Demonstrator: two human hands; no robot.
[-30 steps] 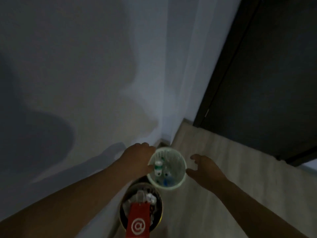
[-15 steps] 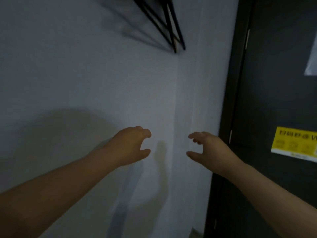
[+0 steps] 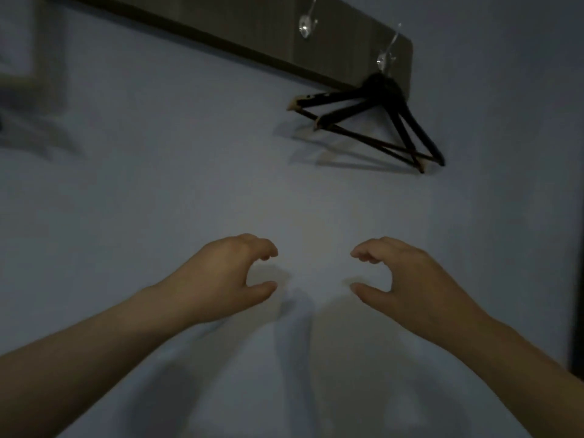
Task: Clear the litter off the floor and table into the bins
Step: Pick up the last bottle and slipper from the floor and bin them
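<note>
Left hand (image 3: 221, 279), right hand (image 3: 407, 279) apart, loosely curled, empty, wall (image 3: 158, 200) behind, hangers (image 3: 395, 121) above

We can read no text, label, brand, number or sign here: the wall (image 3: 189, 191), the wooden hook rail (image 3: 259, 33) and the black hangers (image 3: 382, 86) above our right hand (image 3: 410, 279) show nothing legible.
</note>
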